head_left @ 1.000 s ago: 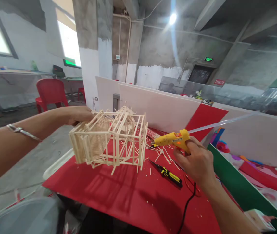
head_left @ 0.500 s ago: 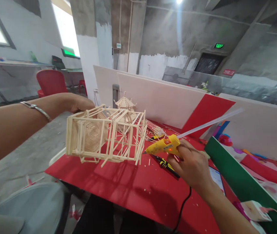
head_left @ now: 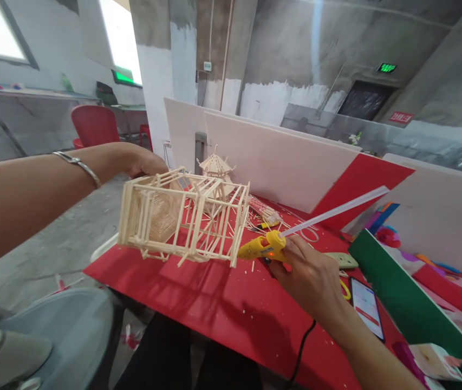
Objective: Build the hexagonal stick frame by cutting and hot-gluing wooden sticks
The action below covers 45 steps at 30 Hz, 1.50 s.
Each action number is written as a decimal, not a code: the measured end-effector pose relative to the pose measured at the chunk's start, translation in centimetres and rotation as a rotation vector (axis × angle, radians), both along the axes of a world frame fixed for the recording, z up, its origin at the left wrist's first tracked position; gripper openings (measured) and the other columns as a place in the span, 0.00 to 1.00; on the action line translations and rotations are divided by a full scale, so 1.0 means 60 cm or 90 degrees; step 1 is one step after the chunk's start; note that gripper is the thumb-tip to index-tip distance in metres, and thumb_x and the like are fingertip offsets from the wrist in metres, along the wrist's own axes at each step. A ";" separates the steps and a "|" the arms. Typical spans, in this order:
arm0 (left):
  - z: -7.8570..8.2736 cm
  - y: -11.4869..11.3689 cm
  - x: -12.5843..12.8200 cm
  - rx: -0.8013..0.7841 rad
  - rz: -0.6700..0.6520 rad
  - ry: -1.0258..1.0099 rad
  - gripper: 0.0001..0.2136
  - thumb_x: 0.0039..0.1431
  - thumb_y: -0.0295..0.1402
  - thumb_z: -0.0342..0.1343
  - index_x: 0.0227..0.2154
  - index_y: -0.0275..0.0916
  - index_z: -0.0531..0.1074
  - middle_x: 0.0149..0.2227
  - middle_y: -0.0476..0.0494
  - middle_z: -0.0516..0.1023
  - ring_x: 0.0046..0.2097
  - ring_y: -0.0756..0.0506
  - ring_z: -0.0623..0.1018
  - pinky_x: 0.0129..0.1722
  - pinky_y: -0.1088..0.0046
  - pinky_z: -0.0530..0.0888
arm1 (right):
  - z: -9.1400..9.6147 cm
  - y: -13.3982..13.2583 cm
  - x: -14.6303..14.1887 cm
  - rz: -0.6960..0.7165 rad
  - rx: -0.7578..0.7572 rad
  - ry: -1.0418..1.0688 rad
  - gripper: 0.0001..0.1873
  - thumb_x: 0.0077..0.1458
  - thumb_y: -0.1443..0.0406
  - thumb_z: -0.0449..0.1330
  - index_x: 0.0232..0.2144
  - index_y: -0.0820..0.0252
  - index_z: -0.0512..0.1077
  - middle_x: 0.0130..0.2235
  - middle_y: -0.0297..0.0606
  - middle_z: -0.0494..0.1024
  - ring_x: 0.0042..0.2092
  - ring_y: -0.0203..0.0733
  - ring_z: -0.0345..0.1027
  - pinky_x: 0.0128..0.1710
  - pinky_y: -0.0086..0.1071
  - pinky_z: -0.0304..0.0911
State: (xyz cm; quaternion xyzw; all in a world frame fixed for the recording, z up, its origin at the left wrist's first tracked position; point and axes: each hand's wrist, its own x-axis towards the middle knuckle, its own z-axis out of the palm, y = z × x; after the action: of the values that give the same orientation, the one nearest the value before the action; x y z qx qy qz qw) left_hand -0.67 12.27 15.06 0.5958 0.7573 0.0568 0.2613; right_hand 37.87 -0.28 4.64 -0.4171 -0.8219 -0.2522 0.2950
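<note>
A frame model of thin wooden sticks (head_left: 192, 222) is held on its side above the red table (head_left: 231, 319). My left hand (head_left: 149, 162) grips its far upper edge at the left; the fingertips are hidden behind the sticks. In my right hand (head_left: 310, 271) is a yellow hot glue gun (head_left: 263, 246), its small light glowing orange. The nozzle meets or nearly meets the model's right end; I cannot tell whether it touches. A long translucent glue stick (head_left: 336, 210) juts from the gun's back. Behind the model stands a pointed stick roof (head_left: 215, 165).
Loose sticks and a pack of sticks (head_left: 263, 208) lie behind the gun. A phone (head_left: 366, 309), a power strip (head_left: 342, 260) and a green board (head_left: 401, 292) are at the right. White panels (head_left: 263, 157) stand along the back. A grey round stool (head_left: 68, 330) holds a cup at lower left.
The glue gun has moved closer in to the model's right end and tilted slightly. The view has shifted, so more of the phone and power strip shows. My left hand keeps its grip.
</note>
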 end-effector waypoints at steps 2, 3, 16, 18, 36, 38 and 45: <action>-0.002 0.000 -0.002 0.003 -0.006 0.000 0.11 0.36 0.29 0.65 0.27 0.30 0.76 0.30 0.34 0.81 0.45 0.34 0.78 0.45 0.59 0.73 | -0.002 0.002 -0.002 -0.006 0.010 -0.012 0.13 0.49 0.70 0.56 0.38 0.58 0.73 0.34 0.34 0.79 0.28 0.35 0.67 0.24 0.31 0.47; -0.002 -0.001 -0.003 0.005 -0.010 -0.002 0.11 0.36 0.29 0.65 0.26 0.30 0.76 0.30 0.34 0.81 0.45 0.35 0.78 0.45 0.60 0.73 | -0.003 0.002 -0.004 -0.007 0.014 -0.017 0.13 0.49 0.70 0.56 0.39 0.58 0.73 0.34 0.34 0.79 0.28 0.35 0.67 0.24 0.31 0.47; -0.012 0.009 -0.011 0.028 -0.010 0.012 0.09 0.37 0.29 0.65 0.25 0.31 0.75 0.29 0.36 0.81 0.45 0.34 0.78 0.45 0.59 0.72 | -0.003 0.003 -0.006 0.006 0.036 -0.035 0.11 0.50 0.70 0.57 0.38 0.59 0.71 0.34 0.33 0.79 0.28 0.35 0.68 0.24 0.31 0.50; -0.012 0.010 -0.011 0.032 -0.007 0.016 0.10 0.37 0.29 0.65 0.25 0.31 0.75 0.28 0.37 0.81 0.45 0.34 0.78 0.46 0.59 0.72 | -0.003 0.002 -0.005 0.009 0.045 -0.036 0.11 0.50 0.70 0.57 0.38 0.59 0.71 0.34 0.33 0.79 0.28 0.35 0.68 0.24 0.31 0.49; -0.020 0.001 -0.027 0.026 0.031 -0.133 0.08 0.37 0.27 0.66 0.23 0.32 0.75 0.26 0.38 0.81 0.43 0.38 0.78 0.46 0.61 0.72 | -0.005 -0.004 0.001 -0.007 0.087 -0.029 0.05 0.52 0.68 0.58 0.34 0.60 0.72 0.29 0.34 0.77 0.26 0.35 0.65 0.24 0.32 0.49; -0.026 0.002 -0.036 0.022 0.033 -0.175 0.06 0.39 0.26 0.65 0.22 0.31 0.73 0.26 0.38 0.81 0.42 0.40 0.78 0.46 0.64 0.72 | -0.001 -0.004 0.004 -0.013 0.107 -0.024 0.04 0.53 0.67 0.58 0.34 0.60 0.72 0.28 0.34 0.76 0.25 0.35 0.65 0.25 0.32 0.49; -0.049 -0.014 -0.055 -0.063 0.119 -0.318 0.09 0.37 0.20 0.62 0.23 0.26 0.67 0.23 0.46 0.77 0.35 0.48 0.77 0.40 0.70 0.74 | 0.013 -0.003 0.019 -0.020 0.216 -0.004 0.07 0.56 0.61 0.60 0.31 0.60 0.71 0.22 0.32 0.70 0.22 0.35 0.59 0.24 0.32 0.49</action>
State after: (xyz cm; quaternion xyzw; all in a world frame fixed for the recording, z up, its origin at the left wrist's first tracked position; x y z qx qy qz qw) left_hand -3.96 11.45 12.10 0.4772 0.7233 0.1888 0.4620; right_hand 38.98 -0.44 5.45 -0.3732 -0.7616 -0.3933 0.3551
